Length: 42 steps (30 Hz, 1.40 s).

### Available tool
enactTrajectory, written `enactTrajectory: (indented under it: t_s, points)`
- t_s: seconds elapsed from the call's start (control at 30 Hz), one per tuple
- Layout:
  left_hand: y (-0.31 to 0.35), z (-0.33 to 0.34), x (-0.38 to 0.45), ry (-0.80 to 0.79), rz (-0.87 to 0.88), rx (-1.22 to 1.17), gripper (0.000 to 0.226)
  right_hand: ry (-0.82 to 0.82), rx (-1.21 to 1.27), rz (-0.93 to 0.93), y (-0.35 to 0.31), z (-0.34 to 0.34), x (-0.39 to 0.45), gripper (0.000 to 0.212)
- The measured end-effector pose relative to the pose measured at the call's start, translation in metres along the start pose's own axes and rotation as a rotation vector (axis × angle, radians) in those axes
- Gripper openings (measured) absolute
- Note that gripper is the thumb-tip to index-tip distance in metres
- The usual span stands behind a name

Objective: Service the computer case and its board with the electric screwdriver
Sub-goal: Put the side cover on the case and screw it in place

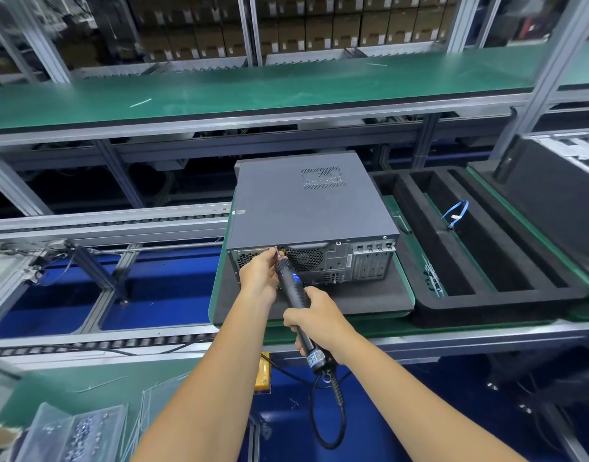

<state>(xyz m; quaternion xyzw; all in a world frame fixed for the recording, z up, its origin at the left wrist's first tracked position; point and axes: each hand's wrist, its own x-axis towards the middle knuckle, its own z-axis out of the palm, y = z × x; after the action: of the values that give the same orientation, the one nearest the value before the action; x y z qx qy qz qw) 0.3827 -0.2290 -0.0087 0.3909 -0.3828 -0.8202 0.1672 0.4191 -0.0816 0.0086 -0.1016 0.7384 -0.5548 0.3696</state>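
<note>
At frame centre, the right hand point(314, 316) grips the electric screwdriver point(294, 296), while left hand point(259, 273) fingers point(269, 256) pinch its tip against the computer case point(311, 208).

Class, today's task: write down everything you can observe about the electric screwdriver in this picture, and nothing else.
The electric screwdriver is a slim black, plastic-looking wand with a blue label near its front and a printed label near its rear. It slants up and away, its tip at the top edge of the computer case rear panel. The right hand grips its middle; the left hand pinches at the tip. A black cord loops down from its rear end.
</note>
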Motion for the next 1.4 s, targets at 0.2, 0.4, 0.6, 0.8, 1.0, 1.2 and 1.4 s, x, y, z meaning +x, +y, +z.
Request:
enactTrajectory:
  t_s: [0.2, 0.4, 0.6, 0.8, 1.0, 1.2, 1.4]
  points:
    - [-0.001, -0.001, 0.001, -0.011, 0.0, -0.013, 0.005, 0.008, 0.018, -0.003, 0.001, 0.004, 0.0, 0.034]
    - [0.0, -0.002, 0.0, -0.039, -0.014, -0.008, 0.003, 0.106, -0.093, -0.027, -0.001, 0.019, -0.001, 0.03]
    - [0.001, -0.005, 0.0, -0.038, -0.021, 0.036, 0.005, 0.156, -0.18, -0.035, -0.005, 0.026, 0.0, 0.033]
    - [0.001, -0.009, 0.002, -0.014, -0.023, 0.03, 0.002, 0.153, -0.12, -0.03, -0.006, 0.027, -0.003, 0.033]
    - [0.001, -0.006, 0.004, -0.016, -0.001, 0.077, 0.005, 0.109, -0.067, 0.002, -0.01, 0.023, -0.003, 0.031]
    - [0.001, -0.004, 0.004, 0.038, 0.014, 0.104, 0.005, 0.052, 0.082, 0.032, -0.013, 0.019, -0.003, 0.025]
    - [0.002, -0.006, 0.004, 0.047, 0.029, 0.124, 0.005, 0.036, 0.086, 0.038, -0.014, 0.016, -0.004, 0.027]
